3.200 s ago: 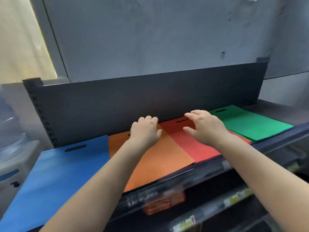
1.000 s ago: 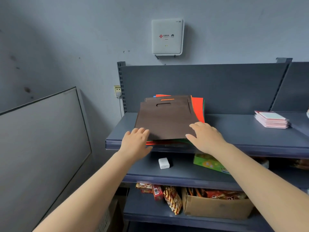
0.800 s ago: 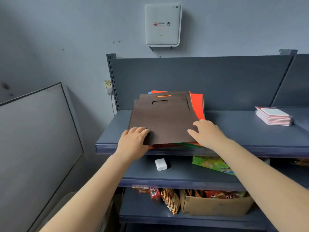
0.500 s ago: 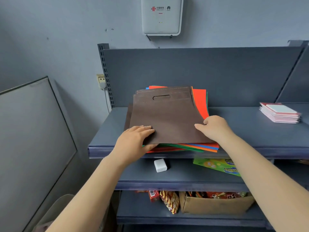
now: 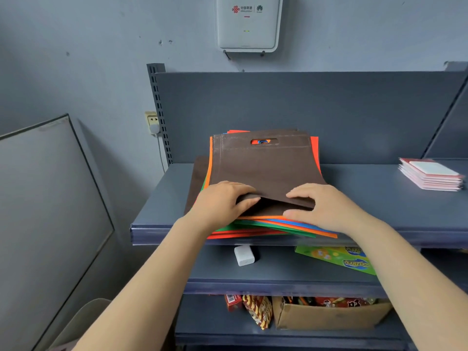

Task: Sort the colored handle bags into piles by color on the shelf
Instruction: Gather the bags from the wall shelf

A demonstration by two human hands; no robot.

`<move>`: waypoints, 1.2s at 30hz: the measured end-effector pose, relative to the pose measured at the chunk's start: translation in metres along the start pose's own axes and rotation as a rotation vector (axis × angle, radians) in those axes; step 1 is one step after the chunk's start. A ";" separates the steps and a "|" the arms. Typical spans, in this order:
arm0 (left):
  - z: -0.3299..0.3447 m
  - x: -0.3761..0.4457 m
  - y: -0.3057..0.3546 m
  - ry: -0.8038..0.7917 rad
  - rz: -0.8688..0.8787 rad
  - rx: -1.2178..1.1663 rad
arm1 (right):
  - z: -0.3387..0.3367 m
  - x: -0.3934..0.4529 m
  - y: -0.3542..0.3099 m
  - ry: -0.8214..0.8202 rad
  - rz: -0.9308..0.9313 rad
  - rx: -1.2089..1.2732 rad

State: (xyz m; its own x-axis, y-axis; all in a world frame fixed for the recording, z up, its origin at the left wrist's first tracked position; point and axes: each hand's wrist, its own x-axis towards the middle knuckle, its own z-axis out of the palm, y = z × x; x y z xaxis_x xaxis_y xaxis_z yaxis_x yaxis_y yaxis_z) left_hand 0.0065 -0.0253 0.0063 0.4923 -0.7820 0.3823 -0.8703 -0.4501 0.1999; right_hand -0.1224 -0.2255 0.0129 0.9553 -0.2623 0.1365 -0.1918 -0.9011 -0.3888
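Fingers point(image 5: 247, 202) of both hands pinch the brown bag's point(image 5: 263, 168) near edge.

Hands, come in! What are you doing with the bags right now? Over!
Left hand and right hand pinching near edge of top brown bag. Mixed stack unsorted on shelf. Nothing blocking.

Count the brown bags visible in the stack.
2, maybe more. The top brown bag has its near edge lifted by the left hand and right hand. The second brown bag pokes out left, lower down. Others may be hidden.
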 end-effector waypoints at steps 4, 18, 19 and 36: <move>-0.006 -0.004 -0.011 0.182 -0.088 -0.074 | -0.003 0.006 0.006 0.258 0.067 0.071; -0.008 -0.031 -0.022 -0.182 -0.028 0.000 | -0.007 0.009 0.008 0.314 0.021 0.163; -0.009 -0.031 -0.021 -0.191 -0.018 0.008 | -0.006 0.008 0.009 0.285 0.021 0.151; -0.026 -0.029 0.005 -0.037 -0.099 0.179 | -0.007 -0.004 0.021 0.079 -0.019 0.135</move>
State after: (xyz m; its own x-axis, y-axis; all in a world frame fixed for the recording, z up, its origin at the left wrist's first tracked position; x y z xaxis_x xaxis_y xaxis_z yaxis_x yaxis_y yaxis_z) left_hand -0.0123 0.0066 0.0201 0.5783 -0.7438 0.3351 -0.8027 -0.5922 0.0704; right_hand -0.1316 -0.2458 0.0102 0.9368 -0.2764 0.2144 -0.1364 -0.8531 -0.5036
